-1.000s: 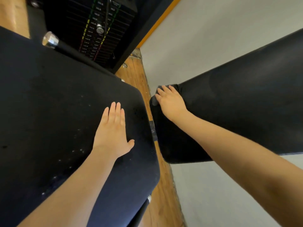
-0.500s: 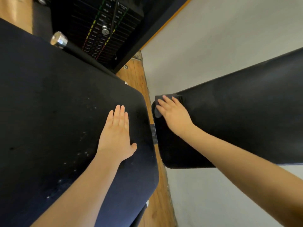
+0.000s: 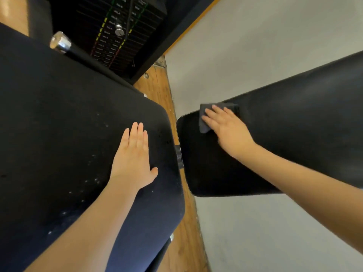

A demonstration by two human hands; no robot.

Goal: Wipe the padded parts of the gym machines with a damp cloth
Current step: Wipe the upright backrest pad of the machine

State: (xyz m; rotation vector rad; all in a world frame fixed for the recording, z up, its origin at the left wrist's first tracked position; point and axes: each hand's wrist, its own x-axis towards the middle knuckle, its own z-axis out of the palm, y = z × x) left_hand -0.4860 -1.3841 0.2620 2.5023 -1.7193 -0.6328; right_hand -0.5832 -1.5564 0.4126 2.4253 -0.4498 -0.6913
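Two black pads fill the view. A large seat pad (image 3: 59,124) lies on the left, speckled with pale spots. My left hand (image 3: 133,156) rests flat on it with straight fingers. A long back pad (image 3: 294,124) stretches to the right. My right hand (image 3: 225,126) presses a dark grey cloth (image 3: 204,122) flat against that pad near its upper left end. The cloth shows beside and above my fingers; the rest is hidden under my palm.
A black weight stack (image 3: 117,32) with a metal selector pin stands behind the seat pad. A chrome-capped bar (image 3: 60,43) juts out at upper left. A grey wall (image 3: 245,46) runs behind the back pad, and wooden floor (image 3: 184,242) shows between the pads.
My right hand has slid the cloth to the right along the back pad, away from its left edge. My left hand stays flat on the seat pad.
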